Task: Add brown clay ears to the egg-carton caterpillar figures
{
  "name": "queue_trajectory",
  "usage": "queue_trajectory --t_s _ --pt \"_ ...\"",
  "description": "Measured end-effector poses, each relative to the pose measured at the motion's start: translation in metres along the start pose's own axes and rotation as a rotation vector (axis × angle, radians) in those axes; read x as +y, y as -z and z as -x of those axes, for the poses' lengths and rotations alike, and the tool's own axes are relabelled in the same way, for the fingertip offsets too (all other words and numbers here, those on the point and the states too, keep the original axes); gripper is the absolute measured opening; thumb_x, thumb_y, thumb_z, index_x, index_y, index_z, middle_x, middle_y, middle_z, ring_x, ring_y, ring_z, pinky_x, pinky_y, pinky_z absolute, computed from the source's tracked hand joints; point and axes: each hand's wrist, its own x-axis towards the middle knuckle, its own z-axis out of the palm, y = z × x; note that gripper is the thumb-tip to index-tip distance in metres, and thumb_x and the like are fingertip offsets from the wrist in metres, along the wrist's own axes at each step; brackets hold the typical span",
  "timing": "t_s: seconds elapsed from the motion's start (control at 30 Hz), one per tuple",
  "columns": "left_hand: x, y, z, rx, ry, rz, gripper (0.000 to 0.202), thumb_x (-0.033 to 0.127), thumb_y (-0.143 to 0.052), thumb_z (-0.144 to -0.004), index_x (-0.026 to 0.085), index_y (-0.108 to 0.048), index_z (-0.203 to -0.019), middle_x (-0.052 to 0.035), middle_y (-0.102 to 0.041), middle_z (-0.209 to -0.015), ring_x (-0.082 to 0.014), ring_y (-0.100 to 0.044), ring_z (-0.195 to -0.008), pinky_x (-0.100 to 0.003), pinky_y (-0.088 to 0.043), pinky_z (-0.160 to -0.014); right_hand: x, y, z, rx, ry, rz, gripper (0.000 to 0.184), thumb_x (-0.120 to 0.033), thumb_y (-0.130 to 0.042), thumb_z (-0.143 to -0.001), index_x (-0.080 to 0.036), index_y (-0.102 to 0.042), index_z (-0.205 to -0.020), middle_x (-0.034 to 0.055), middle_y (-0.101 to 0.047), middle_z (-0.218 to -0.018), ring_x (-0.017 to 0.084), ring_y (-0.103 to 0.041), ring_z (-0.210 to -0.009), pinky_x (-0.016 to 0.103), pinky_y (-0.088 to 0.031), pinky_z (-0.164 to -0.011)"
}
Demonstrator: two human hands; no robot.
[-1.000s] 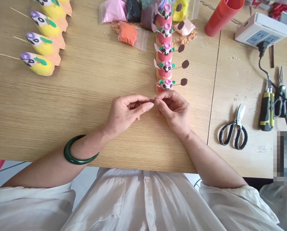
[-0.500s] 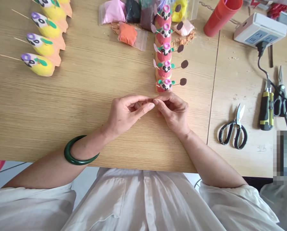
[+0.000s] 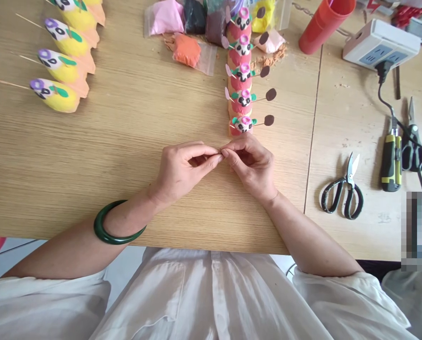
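Note:
My left hand [image 3: 187, 171] and my right hand [image 3: 252, 165] meet fingertip to fingertip over the table. Each has thumb and forefinger pinched together, and whatever lies between them is too small or hidden to name. Just beyond my fingers ends a row of red clay figures [image 3: 240, 81] with white faces, pink rings and green bits. Thin sticks with dark brown ovals [image 3: 271, 94] stick out on their right side. Paler pink ovals stand on the left of most; the nearest figure shows only a short bare stick there.
Yellow clay figures [image 3: 65, 97] with sticks line the far left. Bags of coloured clay [image 3: 166, 18] lie at the back, near a red cylinder [image 3: 324, 28] and a white power strip [image 3: 381, 45]. Scissors [image 3: 345, 189], a yellow-black tool [image 3: 392, 163] and black-handled snips [image 3: 413, 146] lie right.
My left thumb has closed onto its forefinger, and both hands' fingertips have shifted slightly left and down. The figures and tools stay where they were.

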Motion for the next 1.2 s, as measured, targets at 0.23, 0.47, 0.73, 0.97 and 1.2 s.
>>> queue_trajectory --t_s 0.23,0.47,0.73,0.97,1.2 --pt "0.0018 0.0016 -0.0001 0.003 0.035 0.007 0.02 0.037 -0.072 -0.094 0.022 -0.08 -0.084 -0.001 -0.074 -0.074 -0.012 -0.063 -0.061 -0.024 -0.05 -0.058 0.0011 0.0016 0.0012 -0.012 0.003 -0.037 0.023 -0.048 -0.077 -0.093 -0.025 -0.08 -0.093 0.003 -0.071 -0.09 0.015 -0.064 -0.078 0.032 -0.06 -0.069" --pt "0.0075 0.0024 -0.0023 0.038 0.168 0.146 0.022 0.034 -0.073 -0.092 0.02 -0.077 -0.075 0.0012 -0.07 -0.064 -0.0088 -0.056 -0.05 -0.022 -0.049 -0.051 -0.0009 -0.0009 0.002 -0.021 -0.122 -0.083 0.033 -0.054 -0.076 -0.091 -0.022 -0.076 -0.102 0.0024 -0.072 -0.092 0.011 -0.06 -0.069 0.026 -0.054 -0.058" --pt "0.0016 -0.0008 -0.0023 -0.031 0.265 0.293 0.026 0.043 -0.077 -0.088 0.019 -0.085 -0.096 -0.0016 -0.076 -0.074 -0.0095 -0.058 -0.051 -0.023 -0.056 -0.051 -0.0026 -0.0012 -0.0014 0.017 -0.135 -0.124 0.04 -0.06 -0.081 -0.084 -0.022 -0.071 -0.085 0.0009 -0.069 -0.08 0.012 -0.061 -0.069 0.027 -0.055 -0.06" --pt "0.0045 0.0009 -0.0024 0.06 0.179 0.208 0.018 0.034 -0.075 -0.09 0.019 -0.083 -0.086 -0.0001 -0.074 -0.069 -0.0078 -0.056 -0.05 -0.021 -0.052 -0.051 -0.0024 -0.0023 0.0001 0.003 -0.154 -0.136 0.042 -0.061 -0.081 -0.083 -0.022 -0.069 -0.091 0.0003 -0.066 -0.081 0.012 -0.059 -0.069 0.026 -0.054 -0.057" --pt "0.0044 0.0028 0.0011 0.085 0.143 0.128 0.017 0.035 -0.073 -0.093 0.023 -0.085 -0.09 -0.0005 -0.076 -0.072 -0.0101 -0.058 -0.054 -0.024 -0.051 -0.054 -0.0033 -0.0034 -0.0001 -0.024 -0.164 -0.133 0.044 -0.063 -0.081 -0.082 -0.022 -0.067 -0.087 -0.0008 -0.067 -0.079 0.01 -0.056 -0.064 0.025 -0.053 -0.056"
